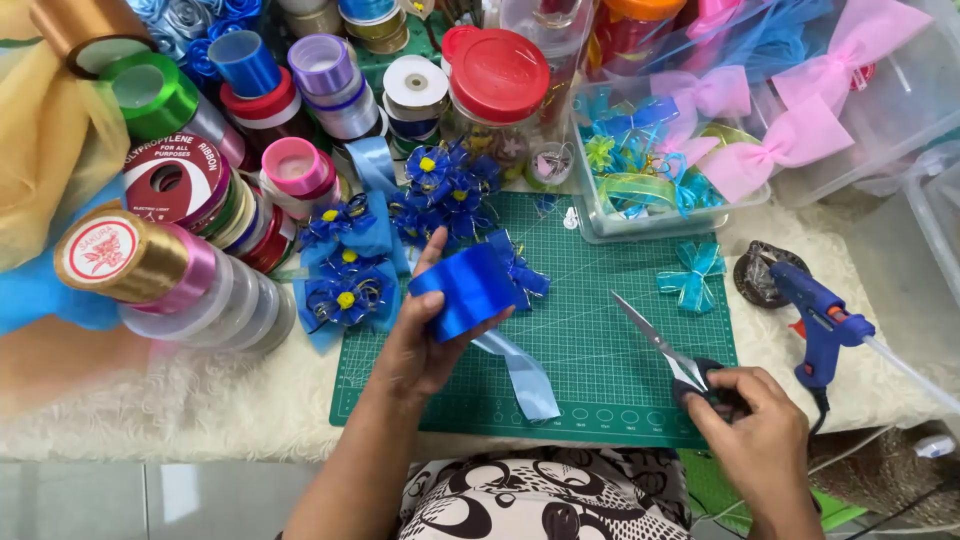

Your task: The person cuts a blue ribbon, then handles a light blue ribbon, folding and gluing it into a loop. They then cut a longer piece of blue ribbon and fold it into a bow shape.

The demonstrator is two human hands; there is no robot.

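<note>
We see the left hand [425, 345] closed around a roll of shiny blue ribbon [465, 288], held just above the green cutting mat [600, 385]; thumb on the left, fingers wrapped under. A pale blue ribbon tail [520, 372] lies loose on the mat below it. The right hand [755, 420] grips the black handles of the scissors [662, 345], fingers curled through them; blades look nearly closed, tips pointing up-left toward the roll. Risks we judge: the slick roll could slip or unspool, since the grip is one-handed; the blade tips point toward the left fingers, so a hasty swing could nick them. The blue glue gun [822, 325] lies near the right wrist, and its cord could snag.
</note>
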